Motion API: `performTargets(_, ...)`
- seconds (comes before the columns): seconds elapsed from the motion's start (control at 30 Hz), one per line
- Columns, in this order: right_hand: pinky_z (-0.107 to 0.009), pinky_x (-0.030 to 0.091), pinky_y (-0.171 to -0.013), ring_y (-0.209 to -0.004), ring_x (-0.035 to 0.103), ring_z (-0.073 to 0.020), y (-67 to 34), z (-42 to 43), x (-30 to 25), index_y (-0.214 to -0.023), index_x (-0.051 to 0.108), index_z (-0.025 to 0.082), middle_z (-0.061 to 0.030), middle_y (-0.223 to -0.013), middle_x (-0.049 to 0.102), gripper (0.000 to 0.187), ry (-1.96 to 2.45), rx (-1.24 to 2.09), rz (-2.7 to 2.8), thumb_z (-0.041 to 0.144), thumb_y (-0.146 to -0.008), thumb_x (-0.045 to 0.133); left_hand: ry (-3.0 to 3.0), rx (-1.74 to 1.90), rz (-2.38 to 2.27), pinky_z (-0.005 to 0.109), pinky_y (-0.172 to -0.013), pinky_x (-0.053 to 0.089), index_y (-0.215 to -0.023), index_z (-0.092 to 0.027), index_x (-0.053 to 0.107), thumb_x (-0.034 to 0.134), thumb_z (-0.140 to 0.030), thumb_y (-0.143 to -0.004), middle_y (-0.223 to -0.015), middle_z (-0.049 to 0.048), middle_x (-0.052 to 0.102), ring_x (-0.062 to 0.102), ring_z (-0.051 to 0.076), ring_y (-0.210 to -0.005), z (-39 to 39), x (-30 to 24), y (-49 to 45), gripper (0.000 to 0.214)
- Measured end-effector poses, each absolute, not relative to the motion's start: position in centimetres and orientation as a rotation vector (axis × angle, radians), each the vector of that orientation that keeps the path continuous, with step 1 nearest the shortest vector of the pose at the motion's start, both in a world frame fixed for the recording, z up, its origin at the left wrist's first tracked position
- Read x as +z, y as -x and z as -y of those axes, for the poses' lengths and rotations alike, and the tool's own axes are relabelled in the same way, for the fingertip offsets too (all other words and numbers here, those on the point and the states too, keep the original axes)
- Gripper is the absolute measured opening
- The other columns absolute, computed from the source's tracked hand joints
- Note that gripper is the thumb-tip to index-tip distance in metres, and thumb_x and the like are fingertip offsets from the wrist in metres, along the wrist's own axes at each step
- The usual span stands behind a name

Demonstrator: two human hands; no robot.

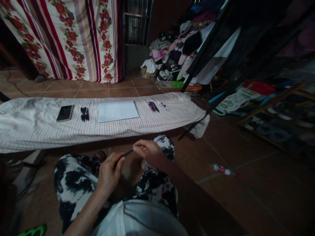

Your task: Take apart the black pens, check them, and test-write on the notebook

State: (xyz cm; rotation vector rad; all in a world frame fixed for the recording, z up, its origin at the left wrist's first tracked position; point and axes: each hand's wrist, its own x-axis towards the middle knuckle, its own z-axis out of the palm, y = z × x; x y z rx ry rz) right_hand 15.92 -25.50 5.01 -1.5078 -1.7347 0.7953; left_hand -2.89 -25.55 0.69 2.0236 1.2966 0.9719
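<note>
I sit cross-legged on a tiled floor, in black-and-white patterned trousers. Both hands meet above my lap on a thin dark pen [128, 153]. My left hand [109, 172] is closed around its lower end. My right hand [149, 152] pinches its upper end with curled fingers. In front of me lies a long striped padded board [29, 127]. On it rest a phone [65, 113], a dark small object [84, 113], a spiral notebook [117, 111] and several pens [153, 106].
A flowered curtain [73, 39] hangs at the back left. A heap of clothes [174, 52] fills the back corner. Dark slanted rods [204, 62] and cluttered shelves [270, 111] stand to the right. A small glue-like tube [222, 169] lies on the floor to my right.
</note>
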Motion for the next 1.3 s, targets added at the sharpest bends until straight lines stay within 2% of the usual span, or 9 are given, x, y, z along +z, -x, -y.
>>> performTargets(0.1,-0.022,0.048,-0.071,-0.08,0.063,-0.0128,-16.13,25.3,4.77,-0.097,0.066,0.019,-0.0023,-0.09,0.069,0.021,1.414,0.964,1.65,0.024,-0.077,0.06,-1.934,0.964,-1.295,0.028,-0.073,0.048,-0.092,-0.019,0.067,0.048,-0.033,-0.084,-0.084,0.0039,0.067,0.063,0.017,-0.081,25.25,0.01,2.95,0.025)
performTargets(0.3,-0.022,0.046,-0.07,-0.078,0.062,-0.0123,-16.25,24.96,4.43,-0.083,0.068,0.018,-0.0021,-0.084,0.069,0.011,1.393,0.752,1.784,0.019,-0.079,0.058,-1.904,0.961,-1.289,0.028,-0.071,0.049,-0.091,-0.019,0.068,0.05,-0.034,-0.083,-0.084,0.0045,0.068,0.063,0.018,-0.08,25.07,0.08,2.9,0.025)
performTargets(0.5,-0.022,0.043,-0.064,-0.068,0.059,-0.0116,-16.17,24.92,4.57,-0.08,0.067,0.018,-0.001,-0.076,0.067,0.009,1.507,0.664,1.88,0.019,-0.078,0.058,-2.029,0.925,-1.322,0.028,-0.071,0.049,-0.092,-0.018,0.068,0.046,-0.034,-0.086,-0.084,0.0058,0.068,0.064,0.019,-0.08,25.38,0.46,3.01,0.028)
performTargets(0.77,-0.021,0.043,-0.063,-0.068,0.06,-0.011,-16.08,24.9,4.61,-0.082,0.067,0.017,-0.0008,-0.077,0.068,0.01,1.463,0.759,1.837,0.019,-0.079,0.057,-2.064,0.963,-1.323,0.026,-0.071,0.05,-0.092,-0.017,0.067,0.046,-0.034,-0.086,-0.084,0.006,0.068,0.064,0.018,-0.081,25.23,0.43,3.2,0.027)
performTargets(1.03,-0.024,0.043,-0.065,-0.067,0.06,-0.0129,-15.65,24.82,4.25,-0.079,0.066,0.017,-0.0022,-0.075,0.068,0.009,1.534,0.614,1.871,0.018,-0.077,0.057,-2.204,1.025,-1.348,0.027,-0.067,0.05,-0.094,-0.017,0.068,0.044,-0.033,-0.087,-0.079,0.0058,0.066,0.063,0.018,-0.076,25.19,0.21,3.33,0.029)
performTargets(1.3,-0.023,0.047,-0.065,-0.07,0.062,-0.0125,-15.35,24.91,4.43,-0.083,0.066,0.018,-0.0015,-0.077,0.068,0.012,1.414,0.883,1.679,0.024,-0.077,0.057,-1.887,0.994,-1.281,0.027,-0.071,0.05,-0.091,-0.019,0.068,0.049,-0.035,-0.084,-0.082,0.0048,0.067,0.063,0.018,-0.08,25.07,-0.19,3.28,0.026)
